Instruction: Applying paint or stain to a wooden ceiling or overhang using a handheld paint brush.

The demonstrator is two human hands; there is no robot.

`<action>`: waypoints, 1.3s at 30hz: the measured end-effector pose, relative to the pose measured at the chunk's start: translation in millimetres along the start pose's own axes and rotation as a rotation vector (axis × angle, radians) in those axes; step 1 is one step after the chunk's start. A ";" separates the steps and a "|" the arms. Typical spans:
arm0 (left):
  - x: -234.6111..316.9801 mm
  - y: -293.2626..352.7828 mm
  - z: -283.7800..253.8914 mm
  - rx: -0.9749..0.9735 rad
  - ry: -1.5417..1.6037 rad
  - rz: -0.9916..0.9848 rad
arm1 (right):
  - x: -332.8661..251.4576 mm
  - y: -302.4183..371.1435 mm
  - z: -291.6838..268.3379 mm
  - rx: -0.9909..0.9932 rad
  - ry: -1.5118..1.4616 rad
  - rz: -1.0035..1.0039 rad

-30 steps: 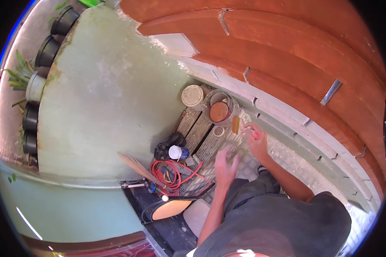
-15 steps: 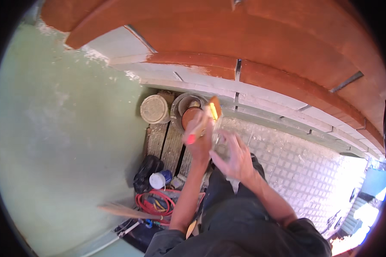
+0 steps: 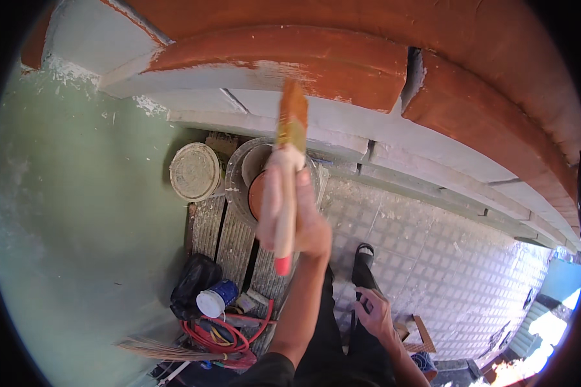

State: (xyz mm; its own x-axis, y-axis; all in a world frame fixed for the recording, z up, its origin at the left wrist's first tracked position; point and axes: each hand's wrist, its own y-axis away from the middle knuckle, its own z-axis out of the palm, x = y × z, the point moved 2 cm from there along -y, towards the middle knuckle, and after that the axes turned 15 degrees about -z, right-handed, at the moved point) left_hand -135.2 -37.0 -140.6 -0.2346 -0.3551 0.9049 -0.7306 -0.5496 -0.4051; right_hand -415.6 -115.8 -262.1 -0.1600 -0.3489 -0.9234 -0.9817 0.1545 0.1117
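Observation:
My left hand (image 3: 303,219) is closed round the pale wooden handle of a paintbrush (image 3: 286,206), whose red-tipped end points back toward me. Its bristles, coated in orange-brown paint, overlap the lower edge of the half-painted curved ledge (image 3: 239,79); I cannot tell if they touch it. Beneath the left hand, partly hidden by it, a pot of orange-brown paint (image 3: 256,193) sits inside a larger grey bucket (image 3: 237,205). My right hand (image 3: 376,316) hangs low beside my leg, fingers loosely bent and apart, holding nothing.
A lidded, paint-spattered bucket (image 3: 194,171) stands on wooden planks (image 3: 234,242) by the green wall (image 3: 90,213). Nearer lie a black bag (image 3: 193,284), a blue-and-white tub (image 3: 217,298), a coiled red hose (image 3: 242,345) and a straw broom (image 3: 158,350). Tiled floor (image 3: 426,264) spreads rightward.
My left hand has raised the brush from over the buckets up to the ledge. The right hand has dropped away from beside it toward my leg. The view has shifted closer to the ledge.

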 end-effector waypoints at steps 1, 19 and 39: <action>-1.5 10.2 8.8 0.010 -0.025 0.133 | 9.6 4.2 -0.3 0.016 -0.002 0.013; -16.2 -5.1 24.9 -0.306 0.298 -0.007 | 24.1 18.7 -27.0 -0.055 -0.026 0.054; -3.0 29.3 15.4 -0.454 0.274 0.177 | 21.1 29.6 -32.6 -0.018 -0.004 0.066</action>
State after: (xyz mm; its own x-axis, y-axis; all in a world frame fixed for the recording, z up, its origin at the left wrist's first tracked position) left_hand -146.0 -63.7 -157.2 -0.4931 -0.1694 0.8533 -0.8534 -0.0966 -0.5123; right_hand -451.5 -148.7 -266.3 -0.2239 -0.3345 -0.9154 -0.9707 0.1606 0.1787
